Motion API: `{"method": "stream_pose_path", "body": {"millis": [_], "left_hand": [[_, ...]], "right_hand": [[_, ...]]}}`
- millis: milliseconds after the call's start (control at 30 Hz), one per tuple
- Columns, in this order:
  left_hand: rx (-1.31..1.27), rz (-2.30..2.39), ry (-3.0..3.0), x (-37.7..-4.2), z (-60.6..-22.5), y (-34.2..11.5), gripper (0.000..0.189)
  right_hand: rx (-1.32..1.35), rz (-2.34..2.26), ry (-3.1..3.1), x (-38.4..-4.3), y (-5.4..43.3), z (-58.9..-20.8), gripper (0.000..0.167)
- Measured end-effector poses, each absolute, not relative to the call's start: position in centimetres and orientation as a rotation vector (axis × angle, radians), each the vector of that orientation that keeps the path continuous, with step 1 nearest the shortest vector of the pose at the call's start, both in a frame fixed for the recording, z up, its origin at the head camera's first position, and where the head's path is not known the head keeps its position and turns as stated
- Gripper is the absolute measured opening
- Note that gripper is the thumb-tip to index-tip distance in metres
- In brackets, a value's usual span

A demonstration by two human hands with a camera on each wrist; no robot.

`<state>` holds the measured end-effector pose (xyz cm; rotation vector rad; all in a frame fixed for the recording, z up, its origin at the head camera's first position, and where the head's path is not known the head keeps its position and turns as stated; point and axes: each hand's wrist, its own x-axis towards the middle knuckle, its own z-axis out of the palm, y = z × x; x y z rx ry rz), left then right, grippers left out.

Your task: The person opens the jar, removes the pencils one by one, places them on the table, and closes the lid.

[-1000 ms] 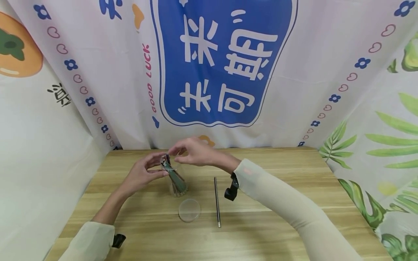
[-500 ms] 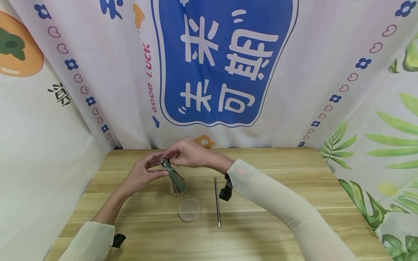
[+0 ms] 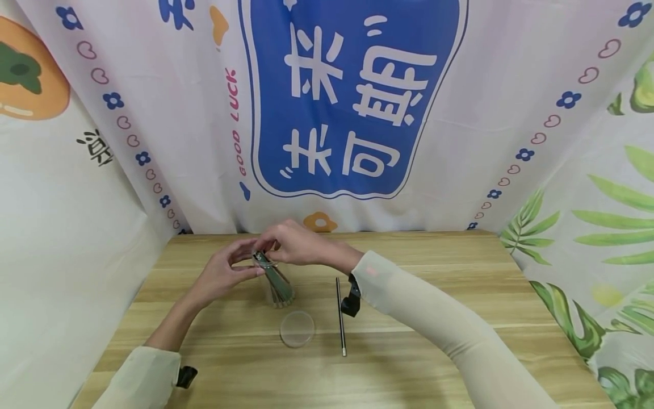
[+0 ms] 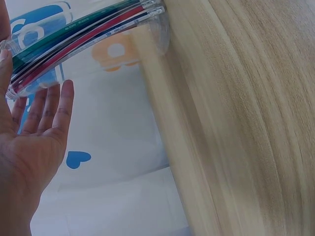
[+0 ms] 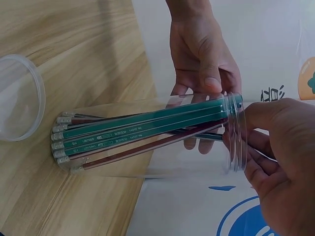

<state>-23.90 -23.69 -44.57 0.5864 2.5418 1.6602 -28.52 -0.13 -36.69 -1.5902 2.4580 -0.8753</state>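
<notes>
Around the neck of the clear jar (image 5: 189, 165), the left hand (image 3: 225, 271) forms the grip, thumb on one side and fingers on the other, holding the wall just below the threaded rim. Opposite this grip, the right hand (image 3: 297, 245) bends its fingers at the jar's mouth; whether they pinch anything there cannot be told. Below the grip, inside the jar, pencils (image 5: 133, 130) in green, red and dark tones lean together, metal-capped ends gathered at the base, the others reaching toward the hands. On the person's side of the grip, near the base, the round clear lid (image 3: 297, 329) lies flat on the table (image 3: 419, 278). To the right of the lid, a dark lone pencil (image 3: 342, 334) lies well apart from the grip, its capped end toward the person. Beyond the grip hangs a white cloth (image 3: 204, 187) with blue print.
</notes>
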Motion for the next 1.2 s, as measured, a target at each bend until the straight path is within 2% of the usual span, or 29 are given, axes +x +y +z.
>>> {"method": "stream_pose_path", "body": {"millis": [600, 1200], "left_hand": [[0.566, 1.659, 2.538, -23.8, -44.32, -23.53, 0.071], [0.583, 1.656, 2.55, -23.78, -44.36, -23.46, 0.071]], "right_hand": [[-1.543, -0.911, 2.497, -28.7, -0.59, -37.03, 0.011], [-1.525, -0.894, 2.504, -28.77, -0.67, -36.9, 0.012]]}}
